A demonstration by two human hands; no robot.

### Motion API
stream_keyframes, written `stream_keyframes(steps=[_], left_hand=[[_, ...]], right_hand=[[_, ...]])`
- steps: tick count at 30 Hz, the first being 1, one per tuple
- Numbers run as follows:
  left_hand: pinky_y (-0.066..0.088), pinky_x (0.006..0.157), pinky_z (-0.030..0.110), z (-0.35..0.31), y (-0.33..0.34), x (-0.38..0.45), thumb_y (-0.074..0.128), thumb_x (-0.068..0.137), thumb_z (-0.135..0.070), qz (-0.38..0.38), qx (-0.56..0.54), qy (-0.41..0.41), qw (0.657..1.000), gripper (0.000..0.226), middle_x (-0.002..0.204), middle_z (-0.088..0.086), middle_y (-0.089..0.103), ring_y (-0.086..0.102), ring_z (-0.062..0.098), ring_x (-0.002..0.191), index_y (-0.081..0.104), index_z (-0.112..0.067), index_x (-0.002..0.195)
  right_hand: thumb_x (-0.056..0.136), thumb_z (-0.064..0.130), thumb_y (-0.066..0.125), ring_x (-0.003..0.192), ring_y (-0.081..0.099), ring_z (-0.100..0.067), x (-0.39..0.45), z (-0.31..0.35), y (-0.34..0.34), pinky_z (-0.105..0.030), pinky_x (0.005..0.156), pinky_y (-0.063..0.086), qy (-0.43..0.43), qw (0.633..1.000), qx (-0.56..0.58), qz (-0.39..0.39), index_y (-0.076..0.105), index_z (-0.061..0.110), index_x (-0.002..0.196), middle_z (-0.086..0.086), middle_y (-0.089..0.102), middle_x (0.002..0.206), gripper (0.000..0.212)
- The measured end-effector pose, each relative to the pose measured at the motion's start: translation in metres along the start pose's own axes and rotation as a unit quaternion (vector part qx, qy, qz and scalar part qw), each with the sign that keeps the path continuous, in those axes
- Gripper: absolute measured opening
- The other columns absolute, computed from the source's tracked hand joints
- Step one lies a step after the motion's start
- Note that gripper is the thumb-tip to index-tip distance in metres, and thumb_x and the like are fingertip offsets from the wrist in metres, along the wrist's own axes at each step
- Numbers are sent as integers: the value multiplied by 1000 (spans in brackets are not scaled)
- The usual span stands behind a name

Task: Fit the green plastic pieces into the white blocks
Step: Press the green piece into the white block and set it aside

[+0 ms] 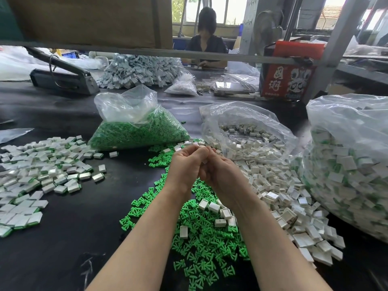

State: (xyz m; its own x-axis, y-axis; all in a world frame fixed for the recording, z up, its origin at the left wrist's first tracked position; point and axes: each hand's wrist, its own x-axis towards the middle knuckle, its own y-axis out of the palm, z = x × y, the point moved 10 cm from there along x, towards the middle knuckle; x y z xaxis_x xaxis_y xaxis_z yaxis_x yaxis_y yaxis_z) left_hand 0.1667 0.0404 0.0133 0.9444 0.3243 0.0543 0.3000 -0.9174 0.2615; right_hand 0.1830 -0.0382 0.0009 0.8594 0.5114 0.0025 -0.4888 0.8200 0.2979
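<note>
Green plastic pieces (201,234) lie beneath both hands (204,166), which pinch a white block (205,160) together.

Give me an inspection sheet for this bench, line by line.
Surface: black table, largely covered with parts.
Job's things: loose green pieces in front; white blocks spilling from an open bag to the right; bag of green pieces behind; finished blocks piled left, more in a large bag far right.
Clutter: red carton, grey parts heap.
Grips: left hand and right hand curled together around something small and white; details hidden.
Cables: nothing seen.
Surroundings: another person seated opposite, windows behind.
</note>
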Motion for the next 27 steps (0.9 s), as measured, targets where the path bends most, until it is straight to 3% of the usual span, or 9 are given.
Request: stream_keyframes(steps=[8,10,12,15,18,21,23,25,27], left_hand=[[41,45,29,8,-7,4,54,89,-8,13,12,-37,999,23,50,7,50,40,18,34,57,13,80],[48,49,27,8,-18,6,54,88,-10,-4,30,-49,998,20,60,4,65,58,20,45,58,-8,68],[54,62,29,10,-42,10,57,87,-12,-51,18,-67,996,11,82,5,76,72,22,71,63,-13,78],[58,59,27,10,-91,13,60,92,-14,-140,-110,-92,980,10,86,7,77,73,17,71,66,-11,84],[59,63,22,11,-142,9,49,101,-16,-219,-253,-93,938,25,67,0,74,71,8,59,58,-12,79],[54,90,22,14,-188,0,37,106,-20,-300,-339,-85,888,30,57,-3,70,72,2,76,53,-14,81],[52,92,21,14,-211,-7,33,107,-20,-340,-383,-77,855,32,79,-5,76,67,0,103,54,-15,83],[53,90,19,11,-226,-13,29,107,-17,-368,-426,-54,824,34,114,-9,71,65,0,107,56,-15,87],[52,92,21,7,-234,-19,22,107,-16,-385,-467,-21,796,37,113,-8,69,66,2,105,56,-13,94]], right_hand=[[89,56,51,53,41,-13,-6,-2,2,-25,53,27,29,998,-57,-14,61,10,75,-3,52,57,49],[93,58,44,49,44,-9,-8,0,-1,-21,49,32,35,992,-117,-28,65,13,78,-2,55,57,52],[98,52,41,48,47,-5,-8,4,-11,-25,55,37,33,981,-184,-60,67,14,88,1,58,58,48],[101,37,46,57,55,-4,-8,13,-31,-27,60,37,18,963,-246,-113,66,15,96,3,60,60,30],[99,29,53,63,59,-5,-9,21,-45,-21,55,41,0,949,-282,-143,63,17,97,3,63,70,17],[96,31,56,72,62,-14,-9,34,-58,-31,62,52,-36,882,-432,-186,62,19,93,5,64,80,14],[95,33,56,78,62,-17,-12,39,-64,-37,73,54,-32,816,-536,-214,60,20,94,5,65,85,13],[94,33,54,90,57,-20,-15,43,-69,-37,84,50,-15,738,-630,-240,60,18,101,1,64,94,17],[91,26,50,98,50,-23,-17,45,-73,-35,85,44,14,668,-699,-255,57,13,108,-6,61,106,22]])
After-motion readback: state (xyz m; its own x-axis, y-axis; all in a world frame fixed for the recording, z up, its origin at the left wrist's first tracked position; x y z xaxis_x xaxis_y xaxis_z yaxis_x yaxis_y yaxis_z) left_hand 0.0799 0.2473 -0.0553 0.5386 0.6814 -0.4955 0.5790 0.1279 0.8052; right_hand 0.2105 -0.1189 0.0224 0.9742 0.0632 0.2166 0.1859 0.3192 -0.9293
